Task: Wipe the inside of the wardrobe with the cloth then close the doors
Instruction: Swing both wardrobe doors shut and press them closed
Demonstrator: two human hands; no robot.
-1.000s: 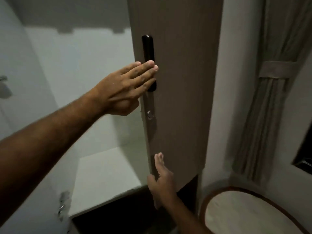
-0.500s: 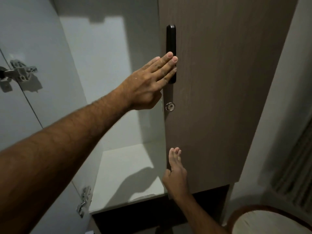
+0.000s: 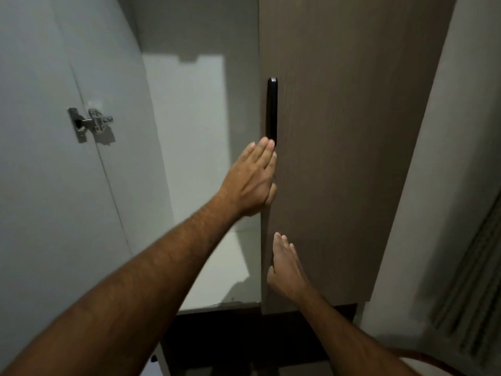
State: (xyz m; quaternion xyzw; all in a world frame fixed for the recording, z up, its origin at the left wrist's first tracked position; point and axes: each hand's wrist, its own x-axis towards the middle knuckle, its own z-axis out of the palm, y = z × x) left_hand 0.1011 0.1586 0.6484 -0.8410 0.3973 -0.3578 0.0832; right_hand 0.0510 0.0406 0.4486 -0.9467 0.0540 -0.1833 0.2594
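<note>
The brown right wardrobe door [image 3: 339, 158] faces me, with a black vertical handle [image 3: 272, 109] near its left edge. My left hand [image 3: 252, 177] lies flat against that edge just below the handle, fingers straight and together. Lower down, my right hand [image 3: 286, 264] presses flat on the same door edge. Both hands hold nothing. The white wardrobe interior [image 3: 189, 126] with its shelf floor [image 3: 217, 280] shows to the left. The left door [image 3: 35, 158] stands open, its white inner face towards me. No cloth is in view.
A metal hinge [image 3: 90, 123] sits where the open left door meets the side wall. A dark gap [image 3: 244, 335] lies below the shelf. A white wall [image 3: 447, 158] and a curtain [image 3: 471, 294] are on the right, and a round wooden rim [image 3: 423, 359] is at bottom right.
The view has swung right to left and the brown door now looks nearly flush. My left hand has slid from over the handle to just below it; the right hand stays low on the door edge.
</note>
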